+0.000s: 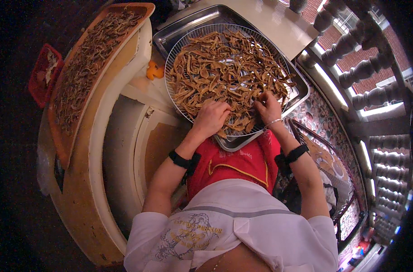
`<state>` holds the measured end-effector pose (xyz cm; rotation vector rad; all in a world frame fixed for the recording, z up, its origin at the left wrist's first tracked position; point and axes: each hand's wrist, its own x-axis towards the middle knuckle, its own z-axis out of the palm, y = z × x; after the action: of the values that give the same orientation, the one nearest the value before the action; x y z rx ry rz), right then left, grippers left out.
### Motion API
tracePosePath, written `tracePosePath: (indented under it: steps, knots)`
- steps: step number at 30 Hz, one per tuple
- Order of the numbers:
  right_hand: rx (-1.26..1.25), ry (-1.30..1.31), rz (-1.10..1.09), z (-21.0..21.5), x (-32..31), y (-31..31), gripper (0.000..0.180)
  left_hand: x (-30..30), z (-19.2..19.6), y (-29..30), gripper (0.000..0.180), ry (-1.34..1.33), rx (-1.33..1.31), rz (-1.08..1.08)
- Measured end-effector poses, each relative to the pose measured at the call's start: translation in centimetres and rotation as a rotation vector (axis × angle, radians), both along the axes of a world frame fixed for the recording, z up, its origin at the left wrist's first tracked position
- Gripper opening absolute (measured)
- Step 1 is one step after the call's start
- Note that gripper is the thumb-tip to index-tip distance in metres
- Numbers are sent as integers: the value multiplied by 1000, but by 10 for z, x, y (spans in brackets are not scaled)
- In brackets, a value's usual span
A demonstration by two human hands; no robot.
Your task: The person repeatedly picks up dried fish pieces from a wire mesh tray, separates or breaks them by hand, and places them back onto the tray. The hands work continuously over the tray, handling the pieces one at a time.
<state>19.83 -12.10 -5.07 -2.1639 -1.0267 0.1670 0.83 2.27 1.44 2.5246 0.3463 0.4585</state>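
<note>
A round wire rack (pixel 170 90) in front of me is spread with brown dried strips (pixel 220 68), thin, curled and wrinkled. It rests on a rectangular metal tray (pixel 301 90), whose near corner sticks out toward me. Over the rack's near left part, my left hand (pixel 212 118) has its fingers curled together down at the strips. My right hand (pixel 268 109), with a bracelet at the wrist, pinches at the strips near the right rim. Both hands are closed; their fingertips are partly hidden among the strips. Below the rack shows a red apron (pixel 233 165) with yellow trim.
At left, an orange-rimmed long tray (pixel 145 10) of thinner dried strips (pixel 95 59) lies on a worn cabinet (pixel 86 199). Beside it is a red basket (pixel 43 75). An orange object (pixel 155 70) sits left of the rack. A stone balustrade (pixel 369 68) runs along the right.
</note>
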Motion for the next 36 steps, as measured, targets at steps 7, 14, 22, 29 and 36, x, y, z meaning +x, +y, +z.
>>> tracePosePath:
  steps: [7,14,22,29,36]
  knots:
    - [190,-360,143,15,-5,-1,23,-1,-1,1,13,11,5,-2]
    - [124,60,297,31,-30,6,25,-3,2,-1,20,7,-27,66]
    - [338,830,317,27,-51,22,25,-3,-4,0,28,-186,-68,43]
    - [348,951,302,22,-61,15,24,-5,8,3,29,16,-170,-29]
    - [281,849,392,14,-61,15,22,-2,-2,5,18,-81,-168,-20]
